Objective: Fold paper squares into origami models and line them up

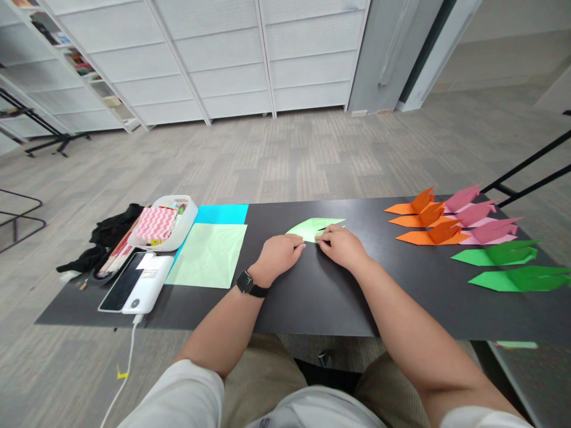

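A folded piece of light green paper lies on the dark table in front of me, its pointed end toward the right. My left hand, with a black watch on the wrist, presses its fingers together at the paper's left lower edge. At the right part of the same paper, my right hand has its fingertips closed on the lower edge. The fingers partly cover the paper. To the left lie flat light green sheets over a blue sheet.
Folded paper birds stand at the right: orange, pink and green. At the left are a white basket, a phone, a cabled white power bank and black cloth. White cabinets stand beyond.
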Action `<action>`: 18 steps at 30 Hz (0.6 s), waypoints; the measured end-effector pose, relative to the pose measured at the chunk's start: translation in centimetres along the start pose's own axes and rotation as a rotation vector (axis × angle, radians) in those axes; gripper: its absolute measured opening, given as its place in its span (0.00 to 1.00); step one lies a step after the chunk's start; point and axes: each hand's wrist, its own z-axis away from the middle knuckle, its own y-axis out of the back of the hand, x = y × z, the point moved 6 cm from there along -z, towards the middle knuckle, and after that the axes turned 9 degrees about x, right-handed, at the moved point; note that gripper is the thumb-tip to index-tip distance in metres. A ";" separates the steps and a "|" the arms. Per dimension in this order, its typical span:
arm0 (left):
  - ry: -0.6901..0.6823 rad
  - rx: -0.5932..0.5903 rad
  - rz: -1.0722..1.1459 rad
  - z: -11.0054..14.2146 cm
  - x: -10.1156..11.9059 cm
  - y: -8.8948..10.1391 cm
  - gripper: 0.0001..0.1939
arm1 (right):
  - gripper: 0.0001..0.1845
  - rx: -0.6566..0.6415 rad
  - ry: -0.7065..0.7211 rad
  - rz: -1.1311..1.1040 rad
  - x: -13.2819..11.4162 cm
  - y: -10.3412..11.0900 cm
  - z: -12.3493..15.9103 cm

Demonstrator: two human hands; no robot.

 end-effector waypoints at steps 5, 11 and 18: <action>0.070 0.146 0.027 -0.5 -1.5 1.8 0.10 | 0.14 0.020 -0.023 0.019 0.9 0.5 -0.2; 0.060 0.112 0.069 -0.6 -1.9 1.2 0.06 | 0.13 0.055 -0.051 0.039 2.3 0.9 -0.4; 0.043 0.072 0.064 -0.6 -1.8 1.0 0.06 | 0.13 0.084 -0.049 0.059 2.5 1.0 -0.4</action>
